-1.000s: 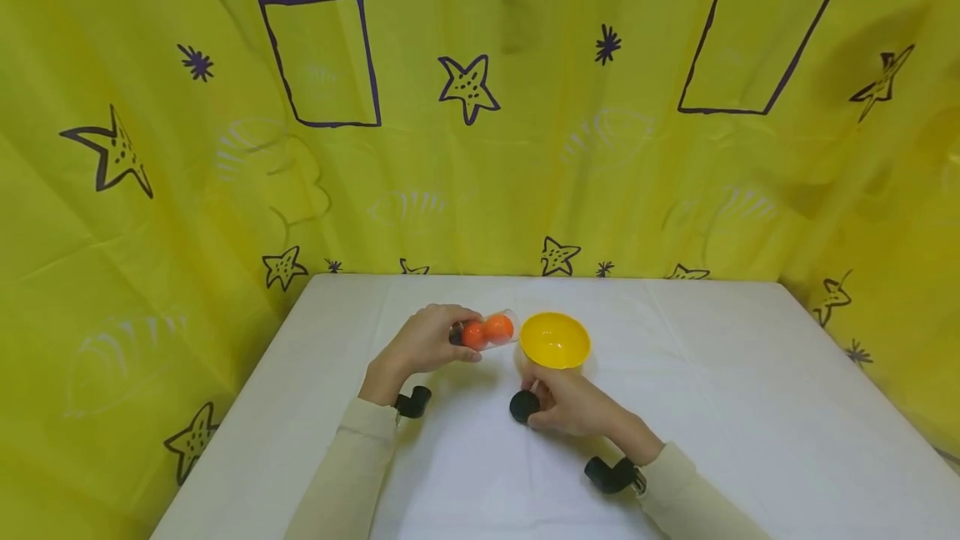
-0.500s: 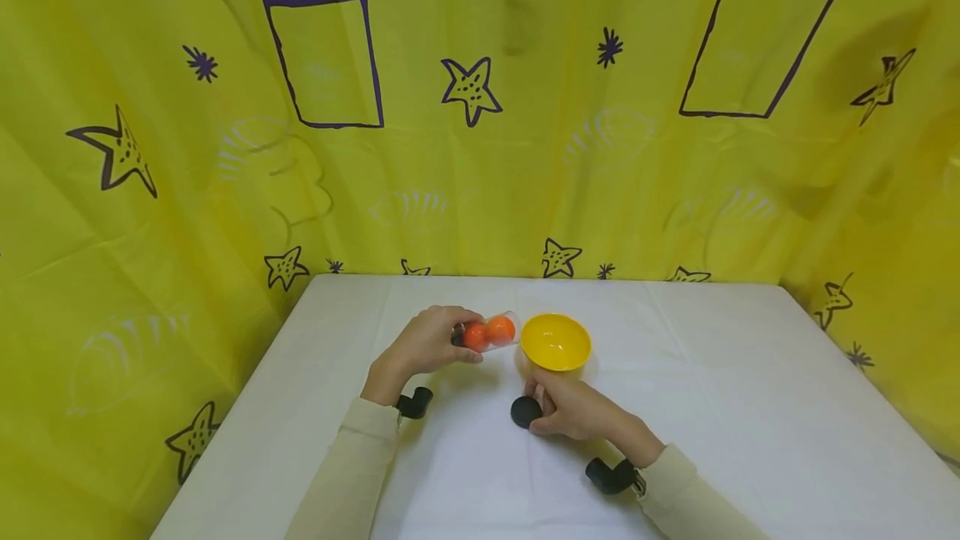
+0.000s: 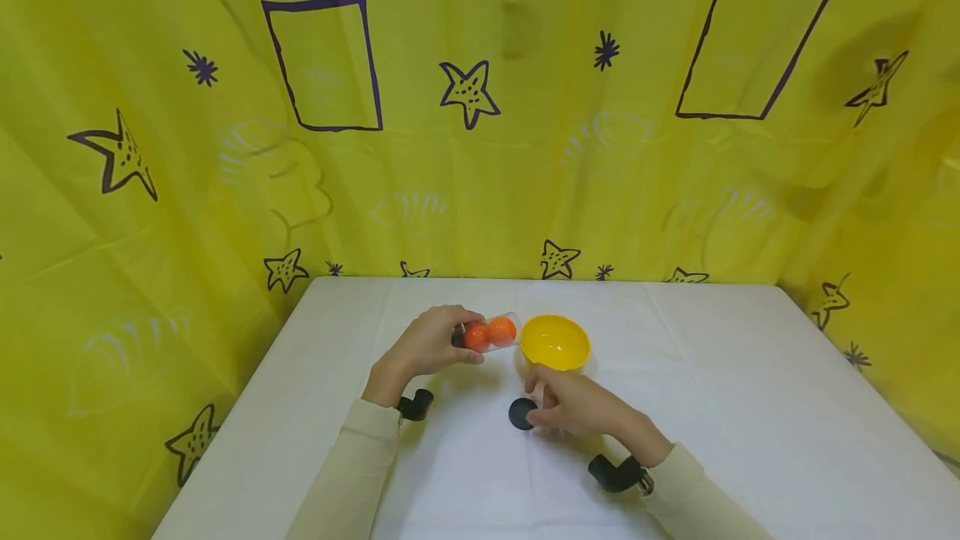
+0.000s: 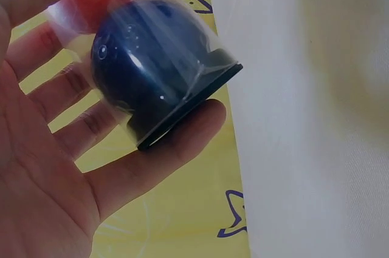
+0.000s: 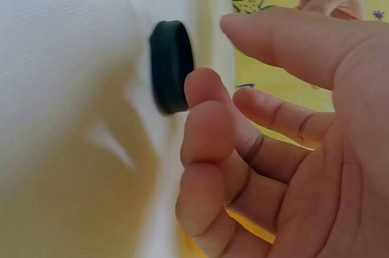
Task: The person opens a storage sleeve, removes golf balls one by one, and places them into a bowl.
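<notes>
My left hand [image 3: 431, 342] grips a clear tube [image 4: 209, 48] tilted above the table, its far end close to the yellow bowl [image 3: 555, 344]. Two orange balls [image 3: 502, 330] show through the tube in the head view. A dark blue ball [image 4: 149, 45] sits against the tube's black base in the left wrist view, one finger lying along that base. A round black cap [image 3: 521, 413] is on the table in front of the bowl. Right beside it is my right hand [image 3: 573, 401], fingers loosely bent, thumb and fingertips spread apart with nothing between them.
The bowl stands just beyond my right fingers, its lower front partly hidden by them. A white cloth [image 3: 712, 407] covers the table. Behind rises a yellow curtain [image 3: 465, 173] with starfish drawings. Black mounts [image 3: 617, 473] sit on both wrists.
My right hand has let go of the black cap, which has come down onto the table, and its fingers have loosened. The left hand and tube have stayed almost still.
</notes>
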{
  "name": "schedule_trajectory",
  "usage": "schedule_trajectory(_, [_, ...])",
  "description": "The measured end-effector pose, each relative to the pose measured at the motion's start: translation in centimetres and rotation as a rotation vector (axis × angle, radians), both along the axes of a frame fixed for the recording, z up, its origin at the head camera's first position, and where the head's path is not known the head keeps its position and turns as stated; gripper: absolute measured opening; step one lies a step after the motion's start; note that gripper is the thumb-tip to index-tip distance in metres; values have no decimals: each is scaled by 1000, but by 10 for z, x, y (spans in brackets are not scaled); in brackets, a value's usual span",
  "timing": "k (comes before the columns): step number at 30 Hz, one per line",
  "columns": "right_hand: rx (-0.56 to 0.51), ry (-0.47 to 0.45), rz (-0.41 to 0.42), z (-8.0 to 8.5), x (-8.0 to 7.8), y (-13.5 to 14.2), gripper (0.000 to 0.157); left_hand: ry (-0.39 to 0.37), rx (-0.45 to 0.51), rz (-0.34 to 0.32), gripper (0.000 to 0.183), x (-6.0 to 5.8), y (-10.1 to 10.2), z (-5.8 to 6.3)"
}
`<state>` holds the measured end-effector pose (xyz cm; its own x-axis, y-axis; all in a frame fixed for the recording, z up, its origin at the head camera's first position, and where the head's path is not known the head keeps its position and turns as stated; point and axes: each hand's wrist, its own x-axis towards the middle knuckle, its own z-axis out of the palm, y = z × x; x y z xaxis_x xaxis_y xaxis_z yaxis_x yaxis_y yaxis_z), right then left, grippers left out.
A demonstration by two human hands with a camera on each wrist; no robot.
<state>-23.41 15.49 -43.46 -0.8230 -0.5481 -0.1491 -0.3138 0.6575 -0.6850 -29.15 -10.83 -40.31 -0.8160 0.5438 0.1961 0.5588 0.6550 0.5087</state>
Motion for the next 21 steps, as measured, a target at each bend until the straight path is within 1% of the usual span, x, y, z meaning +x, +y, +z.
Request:
schedule_trajectory(2, [-2,13,-10,3,0,1,34,9,-4,2,40,0,0,0])
schedule_trajectory(4, [-6,46,-18,6,-1,3,31,21,-9,10,40,1,0,1])
schedule_trajectory(11, [-84,161,-46,14,-4,9,26,82,-29,43,43,2,1,2])
schedule_trajectory(16, [-170,164,-66,17,-5,10,28,92,-19,49,43,2,1,1])
schedule_trajectory(21, [-252,152,-141,21,-6,10,30,103,-3,42,43,2,2,1])
